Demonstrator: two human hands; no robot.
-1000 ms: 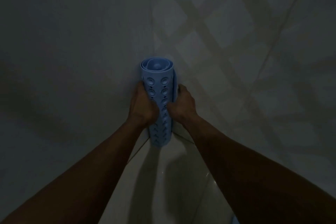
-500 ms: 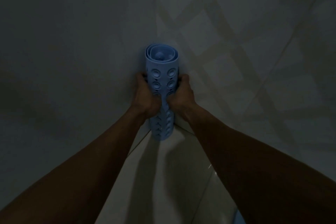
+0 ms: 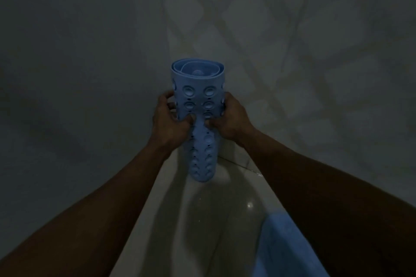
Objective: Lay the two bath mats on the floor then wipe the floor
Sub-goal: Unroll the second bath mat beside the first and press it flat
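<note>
A light blue rubber bath mat (image 3: 199, 101), rolled into an upright tube with suction cups on its outside, is held off the floor in a dim tiled corner. My left hand (image 3: 167, 122) grips its left side and my right hand (image 3: 233, 119) grips its right side, both around the middle of the roll. The top of the roll has spread wider than the bottom. A second blue mat or cloth (image 3: 286, 249) lies on the floor at the lower right, partly hidden under my right forearm.
Tiled walls (image 3: 78, 74) close in on the left and behind the roll, meeting in a corner. A glossy pale floor (image 3: 202, 220) shows between my forearms, with a small light reflection on it.
Both hands have lifted the rolled mat off the floor and toward me. The top of the roll has loosened and widened. The blue thing at lower right has come into view.
</note>
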